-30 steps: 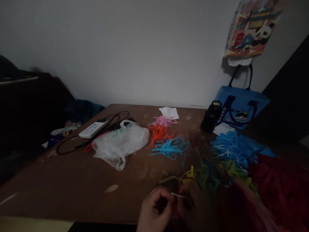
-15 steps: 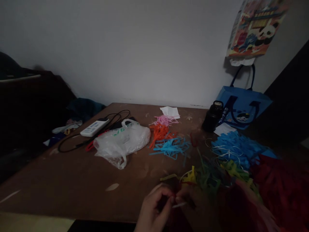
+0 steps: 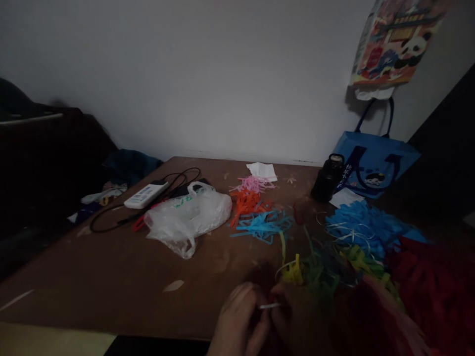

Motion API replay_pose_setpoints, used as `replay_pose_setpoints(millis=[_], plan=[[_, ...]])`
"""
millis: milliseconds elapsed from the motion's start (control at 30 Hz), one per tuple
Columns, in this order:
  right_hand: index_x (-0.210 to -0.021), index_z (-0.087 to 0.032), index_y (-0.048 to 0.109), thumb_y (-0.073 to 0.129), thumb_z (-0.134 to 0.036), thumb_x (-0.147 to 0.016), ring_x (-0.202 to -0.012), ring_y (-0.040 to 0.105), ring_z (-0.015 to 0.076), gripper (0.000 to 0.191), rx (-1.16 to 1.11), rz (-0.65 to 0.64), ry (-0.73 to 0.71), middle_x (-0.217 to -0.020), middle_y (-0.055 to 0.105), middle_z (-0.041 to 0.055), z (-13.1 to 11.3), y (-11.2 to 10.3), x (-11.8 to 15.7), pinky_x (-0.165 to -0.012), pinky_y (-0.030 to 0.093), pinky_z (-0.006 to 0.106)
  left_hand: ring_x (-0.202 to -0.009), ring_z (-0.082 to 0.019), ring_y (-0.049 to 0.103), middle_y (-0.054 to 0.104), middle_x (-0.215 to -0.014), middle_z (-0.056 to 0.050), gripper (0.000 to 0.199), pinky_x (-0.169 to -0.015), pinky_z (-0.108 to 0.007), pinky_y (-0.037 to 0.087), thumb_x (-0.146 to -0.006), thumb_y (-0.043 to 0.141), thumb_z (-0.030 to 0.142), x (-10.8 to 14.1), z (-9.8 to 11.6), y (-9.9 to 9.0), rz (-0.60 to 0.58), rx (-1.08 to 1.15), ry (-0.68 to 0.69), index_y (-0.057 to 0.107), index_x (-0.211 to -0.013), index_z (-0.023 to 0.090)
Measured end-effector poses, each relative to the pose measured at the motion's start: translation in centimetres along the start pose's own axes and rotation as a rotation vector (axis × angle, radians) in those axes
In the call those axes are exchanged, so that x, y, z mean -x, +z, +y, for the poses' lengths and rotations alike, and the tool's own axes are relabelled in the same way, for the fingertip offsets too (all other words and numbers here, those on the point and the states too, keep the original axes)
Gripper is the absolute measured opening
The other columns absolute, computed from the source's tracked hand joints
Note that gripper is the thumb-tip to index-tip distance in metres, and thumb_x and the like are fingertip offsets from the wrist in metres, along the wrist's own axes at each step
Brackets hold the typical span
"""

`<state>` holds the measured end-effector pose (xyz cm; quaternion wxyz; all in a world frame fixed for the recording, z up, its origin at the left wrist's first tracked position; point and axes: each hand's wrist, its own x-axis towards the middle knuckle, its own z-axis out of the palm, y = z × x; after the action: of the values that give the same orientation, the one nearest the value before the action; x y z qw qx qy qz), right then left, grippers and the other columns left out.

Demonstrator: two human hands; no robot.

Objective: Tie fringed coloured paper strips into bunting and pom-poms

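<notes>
At the table's front edge, my left hand point(image 3: 239, 319) is closed, its fingers curled and thumb pressed in. My right hand point(image 3: 297, 316) is right beside it, also closed and in deep shadow. A thin white strip point(image 3: 269, 306) spans the gap between the fingertips of both hands, with a bit of red showing near it. Just beyond my right hand lie yellow paper strips point(image 3: 293, 272) and dark green strips point(image 3: 321, 272). A large bundle of dark red strips point(image 3: 430, 287) sits to the right. What lies under my palms is hidden.
Orange strips point(image 3: 248, 203), light blue strips point(image 3: 261, 225) and pink strips point(image 3: 252, 184) lie mid-table. Left of them are a white plastic bag point(image 3: 189, 215) and a power strip point(image 3: 146, 194) with its cable. A black bottle point(image 3: 328, 178), a blue tote bag point(image 3: 376, 158) and blue strips point(image 3: 367, 225) stand right.
My hands have turned slightly, and my left fingers have curled in more. A yellow-green strip that lay sideways near my fingers now points away from me. The white strip has shifted slightly left.
</notes>
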<state>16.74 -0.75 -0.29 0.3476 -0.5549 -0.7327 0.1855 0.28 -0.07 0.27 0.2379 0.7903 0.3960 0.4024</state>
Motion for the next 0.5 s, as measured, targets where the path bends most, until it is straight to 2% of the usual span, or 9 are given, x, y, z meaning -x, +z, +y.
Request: replay_pose_setpoints(millis=[100,233,333,400,500], plan=[[-0.087,-0.023,0.068,0.052,-0.014,-0.08,-0.069,0.07,0.0166,0.019,-0.014,0.019,0.049,-0.076,0.073,0.0005,-0.1,0.1,0.1,-0.062,0.051,0.023,-0.068,-0.016,0.06,0.064,-0.076,-0.003,0.01,-0.064,-0.022,0.046,-0.085,0.052,0.014,-0.3,0.0,0.0,0.034,0.023,-0.033,0.056,-0.08,0.021],[-0.1,-0.024,0.067,0.057,-0.021,-0.088,-0.073,0.068,0.0149,0.016,0.01,0.04,0.065,-0.087,0.072,0.0007,-0.3,-0.7,0.4,-0.065,0.053,0.022,-0.059,-0.013,0.057,0.06,-0.065,0.001,0.017,-0.056,-0.018,0.043,-0.085,0.053,0.018,-1.0,-0.5,-0.3,0.159,0.063,-0.211,0.055,-0.068,0.019],[-0.107,-0.021,0.064,0.055,-0.031,-0.096,-0.084,0.066,0.0155,0.018,0.111,0.047,0.016,-0.103,0.068,0.0045,-0.2,-1.3,0.7,-0.075,0.055,0.03,-0.056,-0.013,0.055,0.058,-0.059,0.001,0.022,-0.054,-0.018,0.042,-0.084,0.054,0.022,-1.2,-0.8,-0.7,0.201,0.061,-0.297,0.055,-0.063,0.018],[-0.114,-0.018,0.06,0.056,-0.035,-0.096,-0.094,0.064,0.0174,0.025,0.151,0.04,0.002,-0.115,0.063,0.0069,-0.2,-1.4,0.8,-0.081,0.055,0.037,-0.055,-0.013,0.054,0.057,-0.058,0.002,0.022,-0.053,-0.018,0.042,-0.083,0.055,0.022,-1.3,-0.8,-0.7,0.213,0.059,-0.306,0.055,-0.061,0.018],[-0.118,-0.02,0.059,0.056,-0.034,-0.096,-0.1,0.062,0.0193,0.027,0.225,0.036,-0.022,-0.121,0.06,0.0077,-0.2,-1.3,0.8,-0.085,0.054,0.039,-0.055,-0.012,0.054,0.057,-0.058,0.002,0.023,-0.053,-0.017,0.042,-0.083,0.055,0.022,-1.2,-0.6,-0.6,0.21,0.046,-0.278,0.054,-0.061,0.018]])
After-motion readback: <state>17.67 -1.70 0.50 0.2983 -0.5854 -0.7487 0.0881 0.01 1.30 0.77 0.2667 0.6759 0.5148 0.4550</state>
